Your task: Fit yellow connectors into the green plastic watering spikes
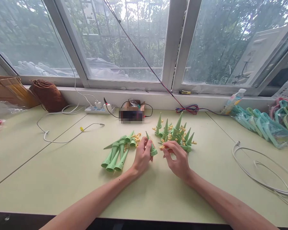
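The left hand (142, 156) grips a green spike (153, 150); the right hand (179, 161) pinches a yellow tap (161, 147) just beside it, apart. This looks like a fitting step, calling for careful alignment. Loose spikes (114, 159) lie left; upright spikes (177, 126) stand beyond the right hand.

Place: looks like a little workshop
Bench (50, 172): long and pale, under big windows (127, 41)
Green cones (114, 160): lots alike, in two bunches
Power strip (99, 111): at the back, with plugs (107, 107) in it
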{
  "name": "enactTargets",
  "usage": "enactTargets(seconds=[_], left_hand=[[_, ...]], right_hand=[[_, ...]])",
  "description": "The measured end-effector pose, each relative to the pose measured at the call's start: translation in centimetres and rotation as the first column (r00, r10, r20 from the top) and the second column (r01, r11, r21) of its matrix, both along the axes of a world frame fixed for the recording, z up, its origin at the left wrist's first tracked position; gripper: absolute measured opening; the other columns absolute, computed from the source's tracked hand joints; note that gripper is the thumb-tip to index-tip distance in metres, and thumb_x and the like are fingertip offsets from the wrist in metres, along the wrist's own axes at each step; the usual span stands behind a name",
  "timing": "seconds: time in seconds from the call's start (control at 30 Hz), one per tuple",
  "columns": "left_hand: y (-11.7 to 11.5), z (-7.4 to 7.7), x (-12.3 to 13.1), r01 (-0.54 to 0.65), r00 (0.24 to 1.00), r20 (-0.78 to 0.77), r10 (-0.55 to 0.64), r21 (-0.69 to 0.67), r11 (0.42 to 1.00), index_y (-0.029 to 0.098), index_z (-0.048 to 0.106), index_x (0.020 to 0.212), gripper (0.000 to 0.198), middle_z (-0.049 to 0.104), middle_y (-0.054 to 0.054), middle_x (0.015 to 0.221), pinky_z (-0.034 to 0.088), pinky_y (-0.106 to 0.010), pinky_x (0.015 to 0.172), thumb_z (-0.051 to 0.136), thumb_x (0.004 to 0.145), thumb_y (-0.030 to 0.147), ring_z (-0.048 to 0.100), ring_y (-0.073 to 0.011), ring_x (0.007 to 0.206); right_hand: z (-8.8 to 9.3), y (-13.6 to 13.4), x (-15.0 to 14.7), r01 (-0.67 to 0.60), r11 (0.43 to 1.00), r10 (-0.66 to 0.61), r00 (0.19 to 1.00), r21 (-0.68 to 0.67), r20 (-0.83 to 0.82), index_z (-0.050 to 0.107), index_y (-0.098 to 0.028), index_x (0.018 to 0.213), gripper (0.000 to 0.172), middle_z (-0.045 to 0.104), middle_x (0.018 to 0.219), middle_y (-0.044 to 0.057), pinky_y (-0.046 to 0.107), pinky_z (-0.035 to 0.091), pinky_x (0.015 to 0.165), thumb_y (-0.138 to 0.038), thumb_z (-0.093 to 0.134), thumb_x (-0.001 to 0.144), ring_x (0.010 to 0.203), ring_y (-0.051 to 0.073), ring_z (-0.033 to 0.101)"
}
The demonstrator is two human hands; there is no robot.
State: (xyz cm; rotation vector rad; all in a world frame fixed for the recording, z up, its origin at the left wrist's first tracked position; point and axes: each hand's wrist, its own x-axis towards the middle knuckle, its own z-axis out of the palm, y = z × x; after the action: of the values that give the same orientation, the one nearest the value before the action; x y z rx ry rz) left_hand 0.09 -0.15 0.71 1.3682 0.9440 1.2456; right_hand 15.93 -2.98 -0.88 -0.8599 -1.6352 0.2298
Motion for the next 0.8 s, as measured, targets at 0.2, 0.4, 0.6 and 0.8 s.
enactTargets(seconds=[0.2,0.4,0.6,0.8], left_hand=[[0.2,-0.9,-0.2,0.021,0.998,-0.059,-0.018,0.051,0.998,0.021,0.037,0.082,0.034,0.042,0.009,0.066,0.038,-0.015,0.031,0.047,0.098,0.050,0.041,-0.0035,0.038],[0.1,-1.2,-0.2,0.028,0.994,-0.104,-0.020,0.072,0.997,0.021,0.038,0.084,0.032,0.044,0.008,0.068,0.040,-0.016,0.033,0.047,0.098,0.048,0.044,-0.0041,0.040],[0.0,-1.1,-0.2,0.025,0.993,-0.115,-0.016,0.078,0.997,0.021,0.039,0.084,0.032,0.042,0.008,0.066,0.039,-0.016,0.033,0.048,0.098,0.048,0.044,-0.0044,0.040],[0.0,-1.2,-0.3,0.033,0.992,-0.125,-0.025,0.066,0.997,0.021,0.039,0.085,0.033,0.043,0.008,0.067,0.038,-0.015,0.034,0.048,0.098,0.050,0.044,-0.0045,0.041]], right_hand=[[0.1,-0.3,-0.1,-0.088,0.996,0.088,0.996,-0.012,-0.016,0.064,-0.024,0.111,0.021,0.062,0.098,0.007,0.029,0.062,0.060,-0.013,0.055,0.096,0.071,0.015,0.063],[0.3,-0.3,-0.1,-0.107,0.994,0.107,0.994,0.005,0.014,0.064,-0.024,0.112,0.023,0.063,0.097,0.007,0.030,0.062,0.064,-0.011,0.055,0.095,0.075,0.015,0.063],[0.5,-0.4,-0.1,-0.118,0.993,0.118,0.993,0.009,0.031,0.064,-0.023,0.111,0.023,0.064,0.097,0.007,0.029,0.061,0.066,-0.009,0.055,0.095,0.081,0.016,0.063],[0.8,-0.4,-0.3,-0.113,0.994,0.113,0.993,0.005,0.041,0.064,-0.022,0.106,0.019,0.065,0.095,0.007,0.029,0.060,0.067,-0.010,0.055,0.095,0.081,0.016,0.065]])
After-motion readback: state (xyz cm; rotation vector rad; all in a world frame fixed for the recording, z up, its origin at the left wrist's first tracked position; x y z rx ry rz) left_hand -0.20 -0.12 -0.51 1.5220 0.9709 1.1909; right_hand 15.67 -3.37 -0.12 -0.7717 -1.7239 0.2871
